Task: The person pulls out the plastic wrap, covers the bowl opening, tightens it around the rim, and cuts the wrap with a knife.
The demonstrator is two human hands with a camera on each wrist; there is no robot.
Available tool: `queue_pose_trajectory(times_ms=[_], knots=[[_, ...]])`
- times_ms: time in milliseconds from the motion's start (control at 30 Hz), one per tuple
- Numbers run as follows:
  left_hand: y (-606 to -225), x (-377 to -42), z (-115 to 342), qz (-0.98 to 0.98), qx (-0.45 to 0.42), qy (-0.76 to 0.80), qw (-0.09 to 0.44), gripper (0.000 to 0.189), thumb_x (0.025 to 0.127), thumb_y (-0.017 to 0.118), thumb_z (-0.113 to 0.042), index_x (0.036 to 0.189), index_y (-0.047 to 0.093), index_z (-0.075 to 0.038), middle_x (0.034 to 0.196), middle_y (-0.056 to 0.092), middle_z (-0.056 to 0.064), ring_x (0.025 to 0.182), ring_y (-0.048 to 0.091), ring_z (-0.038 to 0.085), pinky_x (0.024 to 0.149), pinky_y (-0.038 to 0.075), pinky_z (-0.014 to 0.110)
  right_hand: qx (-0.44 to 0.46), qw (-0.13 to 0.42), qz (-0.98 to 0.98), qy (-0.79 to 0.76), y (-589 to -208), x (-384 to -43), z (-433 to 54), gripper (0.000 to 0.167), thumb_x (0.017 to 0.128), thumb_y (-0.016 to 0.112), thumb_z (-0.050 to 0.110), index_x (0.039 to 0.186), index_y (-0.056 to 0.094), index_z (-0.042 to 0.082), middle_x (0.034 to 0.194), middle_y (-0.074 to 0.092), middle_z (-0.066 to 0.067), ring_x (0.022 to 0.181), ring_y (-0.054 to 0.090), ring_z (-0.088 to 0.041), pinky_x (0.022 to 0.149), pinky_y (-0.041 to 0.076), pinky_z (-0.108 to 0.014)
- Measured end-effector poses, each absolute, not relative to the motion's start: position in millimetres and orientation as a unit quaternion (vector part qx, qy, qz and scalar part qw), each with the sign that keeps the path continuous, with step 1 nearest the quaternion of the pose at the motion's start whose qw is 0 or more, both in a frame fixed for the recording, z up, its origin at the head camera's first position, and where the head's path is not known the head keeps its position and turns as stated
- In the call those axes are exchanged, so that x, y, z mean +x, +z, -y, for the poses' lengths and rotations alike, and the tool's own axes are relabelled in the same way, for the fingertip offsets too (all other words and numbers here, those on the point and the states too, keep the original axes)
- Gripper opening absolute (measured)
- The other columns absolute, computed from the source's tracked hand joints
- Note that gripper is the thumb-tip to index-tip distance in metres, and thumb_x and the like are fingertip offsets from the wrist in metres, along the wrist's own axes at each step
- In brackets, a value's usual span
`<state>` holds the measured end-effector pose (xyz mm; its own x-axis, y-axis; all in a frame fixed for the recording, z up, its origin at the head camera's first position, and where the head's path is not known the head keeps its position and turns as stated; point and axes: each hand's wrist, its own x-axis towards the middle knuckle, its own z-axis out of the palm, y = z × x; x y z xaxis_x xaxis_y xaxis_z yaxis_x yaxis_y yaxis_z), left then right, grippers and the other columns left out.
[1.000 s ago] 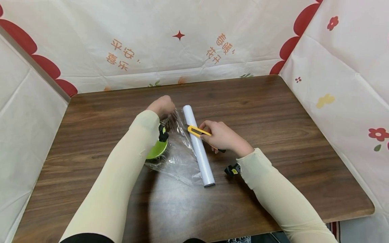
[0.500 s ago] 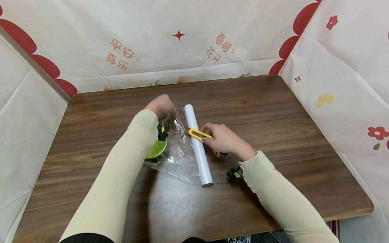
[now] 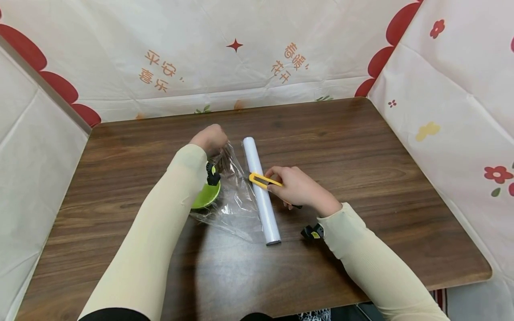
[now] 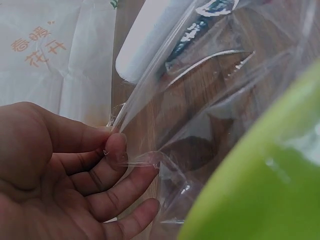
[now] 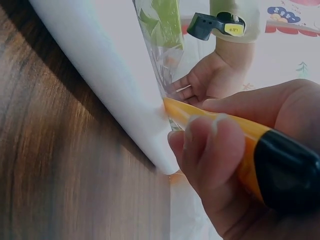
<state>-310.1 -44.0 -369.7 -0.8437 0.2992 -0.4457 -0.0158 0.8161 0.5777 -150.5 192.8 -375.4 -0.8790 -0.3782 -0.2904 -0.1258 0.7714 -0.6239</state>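
Observation:
My left hand pinches a far edge of clear plastic wrap between thumb and forefinger, as the left wrist view shows. The wrap stretches from a white roll leftward over a green bowl, which my left forearm partly covers. In my right hand I grip a yellow utility knife with a black end. Its front end lies across the roll at the wrap's side, about midway along. In the left wrist view the bowl's rim rises close beside the held film.
Everything stands on a brown wooden table. White printed sheeting hangs along the back and both sides. A small black camera sits at my right wrist, and another camera at the left.
My right hand with the utility knife has slid slightly toward me and to the right along the roll. The left hand keeps its pinch on the wrap, nearly still.

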Motion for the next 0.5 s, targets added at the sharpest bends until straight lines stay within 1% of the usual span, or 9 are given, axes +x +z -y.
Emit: queue_pose_trajectory(times_ms=[167,367,500], knots=[[-370.3,-310.6,43.7,-0.916,0.074,0.294,0.264,0.019,0.092,0.039,-0.004,0.077,0.05,-0.006,0.074,0.049,0.005,0.051,0.037,0.011,0.05,0.034,0.026,-0.136,0.202,-0.919,-0.311,-374.4,-146.7,-193.5,0.032,0.097,0.057,0.021,0.128,0.054,0.012,0.085,0.065,-0.012,0.044,0.058,-0.019,0.041,0.051,-0.031],[-370.4,-311.9,43.6,-0.919,0.081,0.284,0.26,0.017,0.091,0.038,-0.002,0.082,0.052,-0.004,0.078,0.053,0.007,0.053,0.041,0.013,0.049,0.034,0.025,-0.134,0.203,-0.918,-0.313,-374.7,-140.4,-194.8,0.032,0.097,0.057,0.021,0.128,0.055,0.013,0.082,0.064,-0.01,0.043,0.057,-0.019,0.041,0.05,-0.031],[-370.4,-312.6,43.9,-0.92,0.083,0.283,0.257,0.015,0.09,0.039,-0.001,0.082,0.051,-0.005,0.077,0.056,0.008,0.053,0.043,0.013,0.049,0.034,0.024,-0.135,0.198,-0.918,-0.315,-374.5,-136.2,-195.7,0.032,0.097,0.057,0.021,0.127,0.055,0.013,0.081,0.064,-0.008,0.042,0.057,-0.018,0.04,0.05,-0.031]])
